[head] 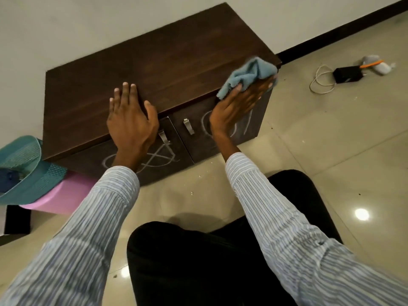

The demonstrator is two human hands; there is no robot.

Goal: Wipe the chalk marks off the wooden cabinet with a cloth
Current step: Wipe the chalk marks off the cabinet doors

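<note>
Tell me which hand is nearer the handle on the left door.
Left. The left hand rests on the cabinet top edge right above that handle; the right hand presses the cloth against the right door.

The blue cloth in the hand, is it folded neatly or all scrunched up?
Scrunched up. The fuzzy blue cloth bunches in loose lumps above the right hand, which presses it against the dark wooden cabinet.

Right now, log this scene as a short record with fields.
left hand: flat on cabinet top, fingers straight
right hand: presses blue cloth on right door's upper corner
chalk marks: on both doors, unwiped
handles: two, metal
floor: black box with cable, right of cabinet
</note>
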